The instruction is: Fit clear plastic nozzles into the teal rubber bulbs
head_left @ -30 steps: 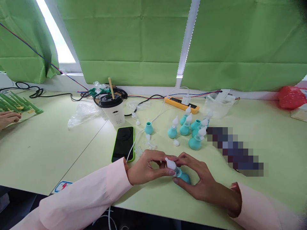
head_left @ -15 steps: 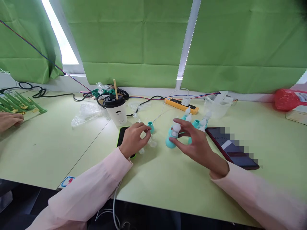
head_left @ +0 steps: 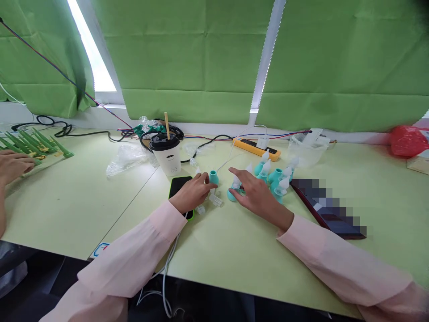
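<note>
My left hand (head_left: 192,192) closes its thumb and fingers around the lower part of a small teal squeeze bulb (head_left: 213,175) with an open top. Clear plastic nozzles (head_left: 216,200) lie just below those fingers. Beside it, my right hand (head_left: 256,193) has its thumb and index finger spread around another teal bulb (head_left: 231,195), which stands on the table with a translucent tip (head_left: 236,182) on it. Behind and right of that hand stand several more teal bulbs (head_left: 259,168), most with frosted tips; one bulb (head_left: 275,174) has a bare neck.
A lidded paper cup (head_left: 170,162) and a green-edged phone (head_left: 179,184) sit left of my hands. A dark phone (head_left: 326,208) lies right. Behind are a yellow power strip (head_left: 256,149) and a clear tub (head_left: 306,152). Another person's hand (head_left: 15,166) rests by green parts (head_left: 40,144).
My right hand has lowered the tipped bulb to the table and spread its fingers. My left thumb has moved across the front of the open-topped bulb. The view has shifted slightly.
</note>
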The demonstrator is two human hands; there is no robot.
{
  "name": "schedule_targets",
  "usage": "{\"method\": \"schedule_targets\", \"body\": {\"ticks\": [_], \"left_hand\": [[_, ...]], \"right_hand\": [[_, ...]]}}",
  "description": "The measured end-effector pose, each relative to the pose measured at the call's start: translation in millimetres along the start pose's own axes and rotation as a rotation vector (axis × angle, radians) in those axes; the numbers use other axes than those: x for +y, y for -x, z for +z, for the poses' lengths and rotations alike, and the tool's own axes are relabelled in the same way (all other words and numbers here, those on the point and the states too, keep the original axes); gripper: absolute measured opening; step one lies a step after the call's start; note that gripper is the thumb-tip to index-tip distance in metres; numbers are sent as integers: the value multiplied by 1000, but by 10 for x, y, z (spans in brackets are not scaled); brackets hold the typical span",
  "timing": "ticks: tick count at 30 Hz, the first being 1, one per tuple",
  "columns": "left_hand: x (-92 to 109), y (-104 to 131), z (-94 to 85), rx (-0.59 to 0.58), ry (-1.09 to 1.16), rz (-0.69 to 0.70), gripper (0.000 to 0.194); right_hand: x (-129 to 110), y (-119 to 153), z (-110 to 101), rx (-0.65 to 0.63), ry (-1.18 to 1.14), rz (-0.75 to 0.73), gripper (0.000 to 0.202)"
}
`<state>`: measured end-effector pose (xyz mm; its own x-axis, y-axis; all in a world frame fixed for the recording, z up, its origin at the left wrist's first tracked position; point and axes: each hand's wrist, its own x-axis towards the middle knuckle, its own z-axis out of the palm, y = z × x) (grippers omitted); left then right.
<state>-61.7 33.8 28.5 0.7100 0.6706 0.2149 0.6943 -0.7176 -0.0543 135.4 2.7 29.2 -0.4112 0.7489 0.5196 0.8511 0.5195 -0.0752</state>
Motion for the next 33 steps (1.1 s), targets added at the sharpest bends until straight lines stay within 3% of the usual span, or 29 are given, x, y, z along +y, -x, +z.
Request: {"method": "schedule_targets", "body": {"ticks": [3,6,10,12,14,17,21,33], "left_hand": [[14,-5,69,-50,-62,21,35],[22,-5,99,-84,-106,27,40],[28,-7,108,-70,-144,25,39],[28,-15,96,-51,-140,26,35],[27,-25,70,-49,-132,15,30],[31,-37,11,-53,-100,-29,22],[41,-31,-59,-65,-51,-66,18],[55,-10,-57,-130,-54,-9,17]], "right_hand": [[-34,28,-72,14,49,2,45],[-79,66,-151,128,165,-41,39],[-166,138,-126,274,215,-283,31],[-230,180,-28,201,214,-447,28],[-299,212,94,62,234,-509,29],[-374,220,234,-110,245,-411,33],[-391,178,272,-240,216,-315,28],[-348,318,137,-270,126,-308,35]]}}
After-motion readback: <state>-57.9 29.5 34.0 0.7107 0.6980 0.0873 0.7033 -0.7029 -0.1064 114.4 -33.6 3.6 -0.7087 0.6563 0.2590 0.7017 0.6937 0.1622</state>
